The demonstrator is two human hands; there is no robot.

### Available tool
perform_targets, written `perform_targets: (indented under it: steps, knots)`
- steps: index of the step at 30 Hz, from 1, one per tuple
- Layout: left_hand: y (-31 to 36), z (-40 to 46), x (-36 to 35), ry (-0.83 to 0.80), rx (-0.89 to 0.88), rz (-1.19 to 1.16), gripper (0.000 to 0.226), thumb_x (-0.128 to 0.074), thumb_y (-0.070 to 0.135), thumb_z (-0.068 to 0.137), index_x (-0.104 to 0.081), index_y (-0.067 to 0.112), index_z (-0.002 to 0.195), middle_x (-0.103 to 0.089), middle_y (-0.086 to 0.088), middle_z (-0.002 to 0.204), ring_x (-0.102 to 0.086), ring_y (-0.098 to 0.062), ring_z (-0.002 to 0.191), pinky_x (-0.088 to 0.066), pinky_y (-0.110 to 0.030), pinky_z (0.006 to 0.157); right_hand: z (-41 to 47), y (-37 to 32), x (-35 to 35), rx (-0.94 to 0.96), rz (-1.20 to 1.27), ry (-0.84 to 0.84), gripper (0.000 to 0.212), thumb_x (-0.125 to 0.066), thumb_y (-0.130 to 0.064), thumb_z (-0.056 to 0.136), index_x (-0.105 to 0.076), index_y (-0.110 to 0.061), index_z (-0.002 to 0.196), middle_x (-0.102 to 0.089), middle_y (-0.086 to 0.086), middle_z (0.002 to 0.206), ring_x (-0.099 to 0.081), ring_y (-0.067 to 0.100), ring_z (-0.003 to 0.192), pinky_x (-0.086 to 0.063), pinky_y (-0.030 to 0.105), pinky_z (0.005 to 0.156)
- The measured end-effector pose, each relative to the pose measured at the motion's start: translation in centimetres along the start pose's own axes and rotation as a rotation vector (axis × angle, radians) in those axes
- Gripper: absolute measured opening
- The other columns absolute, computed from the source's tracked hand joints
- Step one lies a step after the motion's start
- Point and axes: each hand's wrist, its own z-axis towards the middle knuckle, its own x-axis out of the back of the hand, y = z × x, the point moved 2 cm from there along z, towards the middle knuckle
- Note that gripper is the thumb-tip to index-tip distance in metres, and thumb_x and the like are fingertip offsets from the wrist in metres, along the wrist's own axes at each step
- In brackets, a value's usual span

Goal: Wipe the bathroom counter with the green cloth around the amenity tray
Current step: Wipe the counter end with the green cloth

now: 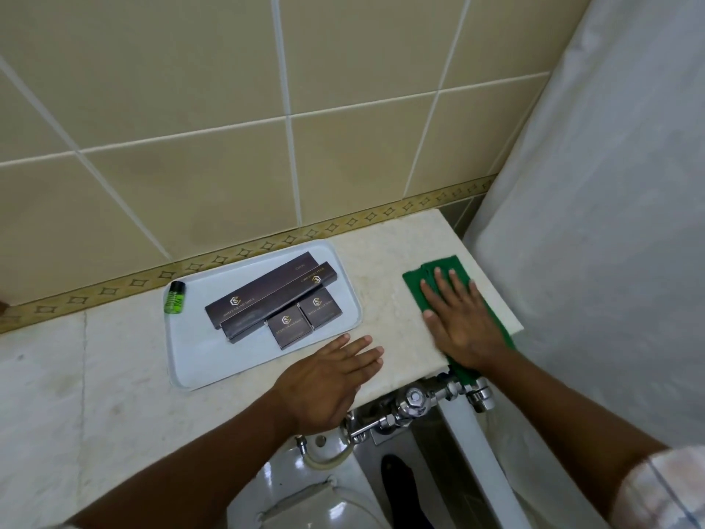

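Observation:
A pale marble counter runs along the tiled wall. On it lies a white amenity tray holding several dark boxes and a small green bottle at its far left corner. The green cloth lies flat at the counter's right end, its near part hanging over the front edge. My right hand presses flat on the cloth, fingers spread. My left hand rests flat on the counter just right of the tray's near corner, holding nothing.
Below the counter's front edge are chrome valves and pipes and a white toilet. A white shower curtain hangs at the right, close to the counter's end. Beige wall tiles rise behind.

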Motion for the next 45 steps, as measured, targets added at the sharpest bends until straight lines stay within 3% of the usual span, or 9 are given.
perform_targets:
  steps: [8, 17, 23, 29, 36, 42, 45]
  knots:
    - [0.0, 0.0, 0.0, -0.009, -0.016, 0.034, 0.059, -0.033, 0.030, 0.095, -0.036, 0.016, 0.152, -0.030, -0.003, 0.161, -0.015, -0.021, 0.152, -0.015, -0.048, 0.122, 1.4, -4.3, -0.7, 0.063, -0.038, 0.020, 0.058, -0.008, -0.047, 0.101, 0.003, -0.028, 0.155, 0.009, 0.003, 0.165, 0.014, 0.025, 0.152, 0.007, 0.049, 0.122]
    - [-0.2, 0.0, -0.3, 0.022, -0.018, 0.035, 0.057, -0.041, 0.029, 0.094, -0.040, 0.017, 0.150, -0.034, -0.002, 0.159, -0.018, -0.020, 0.151, -0.020, -0.046, 0.121, 9.4, -9.0, 0.5, 0.119, -0.017, 0.015, 0.058, -0.015, -0.044, 0.102, -0.007, -0.029, 0.157, 0.000, 0.004, 0.167, 0.009, 0.027, 0.153, 0.007, 0.050, 0.122]
    - [-0.2, -0.2, -0.2, 0.020, -0.006, -0.002, 0.054, -0.040, 0.026, 0.097, -0.039, 0.017, 0.151, -0.030, 0.001, 0.161, -0.014, -0.017, 0.152, -0.015, -0.042, 0.123, 10.1, -6.1, 1.0, 0.112, -0.009, 0.032, 0.056, -0.014, -0.046, 0.101, -0.008, -0.035, 0.157, -0.001, 0.002, 0.167, 0.005, 0.027, 0.153, 0.002, 0.055, 0.122]
    - [-0.2, -0.2, 0.5, 0.009, 0.012, -0.023, 0.053, -0.037, 0.027, 0.098, -0.040, 0.016, 0.150, -0.032, 0.000, 0.160, -0.016, -0.017, 0.151, -0.017, -0.042, 0.122, 11.0, 2.4, 2.5, -0.116, -0.005, 0.007, 0.057, -0.011, -0.047, 0.102, -0.005, -0.033, 0.157, 0.005, 0.004, 0.167, 0.007, 0.027, 0.153, 0.004, 0.057, 0.121]
    - [-0.1, -0.2, 0.6, 0.013, 0.014, -0.040, 0.052, -0.038, 0.026, 0.099, -0.039, 0.018, 0.151, -0.029, 0.003, 0.160, -0.013, -0.014, 0.152, -0.012, -0.040, 0.124, 5.6, 0.8, 1.1, -0.096, 0.026, 0.043, 0.061, -0.007, -0.048, 0.100, -0.003, -0.028, 0.158, 0.005, 0.006, 0.167, 0.008, 0.028, 0.153, 0.010, 0.049, 0.120]
    - [0.3, -0.1, 1.3, 0.028, -0.007, -0.066, 0.052, -0.048, 0.021, 0.097, -0.044, 0.016, 0.148, -0.033, 0.003, 0.158, -0.019, -0.015, 0.150, -0.015, -0.036, 0.123, 0.2, 0.2, -0.1, -0.103, 0.063, 0.037, 0.058, -0.012, -0.045, 0.103, -0.005, -0.028, 0.158, 0.004, 0.006, 0.167, 0.010, 0.027, 0.152, 0.006, 0.052, 0.122]
    - [1.4, -0.3, 1.5, 0.074, 0.028, -0.093, 0.046, -0.048, 0.021, 0.097, -0.052, 0.011, 0.142, -0.042, -0.003, 0.153, -0.032, -0.020, 0.146, -0.022, -0.036, 0.121, -0.6, 0.0, 1.4, -0.162, 0.328, 0.100, 0.056, -0.022, -0.044, 0.105, -0.017, -0.025, 0.158, -0.010, 0.006, 0.167, -0.002, 0.024, 0.153, 0.000, 0.047, 0.124]
